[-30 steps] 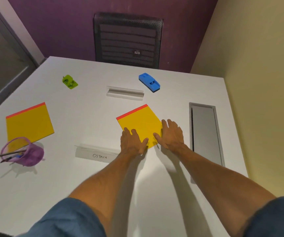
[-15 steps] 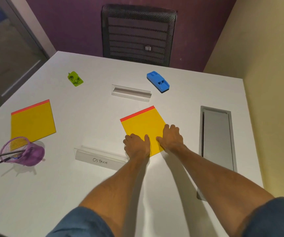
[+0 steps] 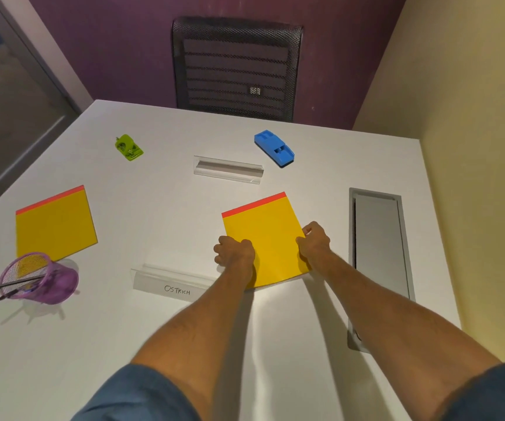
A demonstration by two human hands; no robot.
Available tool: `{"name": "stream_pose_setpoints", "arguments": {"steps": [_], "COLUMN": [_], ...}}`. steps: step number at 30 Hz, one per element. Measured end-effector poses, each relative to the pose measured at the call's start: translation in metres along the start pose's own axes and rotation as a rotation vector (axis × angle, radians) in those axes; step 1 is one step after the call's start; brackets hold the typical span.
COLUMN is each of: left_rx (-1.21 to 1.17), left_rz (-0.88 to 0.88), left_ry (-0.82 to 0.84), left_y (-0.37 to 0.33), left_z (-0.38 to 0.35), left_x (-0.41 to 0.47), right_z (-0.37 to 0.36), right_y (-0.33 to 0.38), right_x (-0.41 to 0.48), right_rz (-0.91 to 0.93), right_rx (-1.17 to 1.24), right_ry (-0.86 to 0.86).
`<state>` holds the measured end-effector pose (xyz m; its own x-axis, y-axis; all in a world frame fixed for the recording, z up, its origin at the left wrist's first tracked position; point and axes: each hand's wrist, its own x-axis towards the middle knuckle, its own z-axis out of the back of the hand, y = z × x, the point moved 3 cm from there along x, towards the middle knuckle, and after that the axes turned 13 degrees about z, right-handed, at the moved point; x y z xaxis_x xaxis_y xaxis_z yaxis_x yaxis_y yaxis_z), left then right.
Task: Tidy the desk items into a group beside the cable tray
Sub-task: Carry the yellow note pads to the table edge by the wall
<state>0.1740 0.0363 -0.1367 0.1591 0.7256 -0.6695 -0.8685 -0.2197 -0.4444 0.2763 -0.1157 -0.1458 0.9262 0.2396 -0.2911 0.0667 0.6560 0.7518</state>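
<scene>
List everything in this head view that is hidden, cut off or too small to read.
- Near left corner of the held yellow pad: covered by the left hand.
- Right end of the OSTRICH name holder: behind the left forearm.
- Near end of the cable tray: hidden by the right forearm.
- Pens in the purple mesh cup: one runs off the left edge.
- Chair logo: too small.

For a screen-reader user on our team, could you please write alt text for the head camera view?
Both hands, left hand and right hand, grip the side edges of a yellow notepad on a white desk, just left of the recessed cable tray. A second yellow notepad, purple mesh cup, two clear name holders, a green item and a blue item lie scattered.
</scene>
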Motion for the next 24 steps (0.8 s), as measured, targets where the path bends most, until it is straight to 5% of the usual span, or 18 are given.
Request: {"name": "stream_pose_setpoints", "arguments": {"steps": [14,24], "left_rx": [-0.094,0.007], "left_rz": [-0.118,-0.234], "left_ry": [0.186,0.332], "left_y": [0.025,0.059], "left_z": [0.006,-0.032], "left_x": [-0.058,-0.125], "right_z": [0.053,0.112], "right_y": [-0.019,-0.077], "right_x": [-0.073,-0.164], "right_rz": [-0.077,-0.224], "right_rx": [0.359,0.242], "right_ry": [-0.146,-0.314]}}
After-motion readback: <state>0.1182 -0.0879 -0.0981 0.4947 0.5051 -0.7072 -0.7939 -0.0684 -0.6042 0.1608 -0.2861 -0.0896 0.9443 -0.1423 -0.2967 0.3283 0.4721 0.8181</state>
